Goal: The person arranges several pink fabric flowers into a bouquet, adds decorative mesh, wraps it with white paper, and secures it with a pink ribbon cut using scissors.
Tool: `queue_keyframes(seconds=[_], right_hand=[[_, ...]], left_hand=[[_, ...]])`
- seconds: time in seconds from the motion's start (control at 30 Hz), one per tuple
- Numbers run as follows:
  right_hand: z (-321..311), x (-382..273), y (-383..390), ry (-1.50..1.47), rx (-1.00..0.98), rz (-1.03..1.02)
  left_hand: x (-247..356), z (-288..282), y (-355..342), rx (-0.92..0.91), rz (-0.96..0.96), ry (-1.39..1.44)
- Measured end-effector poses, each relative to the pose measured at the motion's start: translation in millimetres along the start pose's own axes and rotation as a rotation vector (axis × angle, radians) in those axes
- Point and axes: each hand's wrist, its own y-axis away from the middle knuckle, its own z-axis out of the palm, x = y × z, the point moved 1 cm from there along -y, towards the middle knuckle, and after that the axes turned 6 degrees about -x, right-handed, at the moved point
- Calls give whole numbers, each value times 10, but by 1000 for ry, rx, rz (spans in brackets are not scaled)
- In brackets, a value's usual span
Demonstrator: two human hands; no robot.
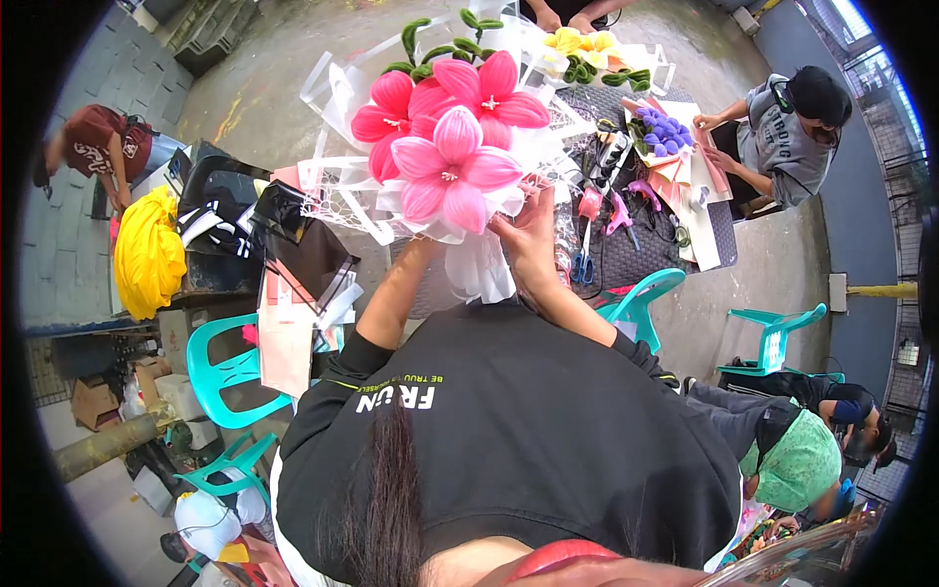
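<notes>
In front of my chest is a bouquet of large pink fuzzy flowers (457, 171) with pale stamens. Dark green fuzzy sprigs (416, 39) rise at its far side. White wrapping paper and netting (337, 171) spread round it, and a white gathered tail (479, 269) hangs toward me. My right hand (528, 235) is closed on the wrapping at the bouquet's near right side, thumb inward. On the near left, my left hand (423, 245) supports the bouquet from beneath; the flowers and wrapping cover most of its fingers.
The dark table (719, 220) carries scissors (584, 264), pink glue guns (618, 213), purple flowers (662, 132) and yellow flowers (587, 44). A co-worker (792, 137) handles pink paper at right. Green chairs (225, 367) stand nearby; yellow cloth (149, 254) lies at left.
</notes>
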Motion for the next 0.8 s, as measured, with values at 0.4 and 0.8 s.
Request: queue_keyframes(seconds=[0.4, 0.8], right_hand=[[-160, 218, -55, 64, 179, -99], [-54, 139, 4, -199, 93, -85]], left_hand=[[-83, 78, 52, -18, 1, 29], [-56, 40, 25, -42, -38, 30]])
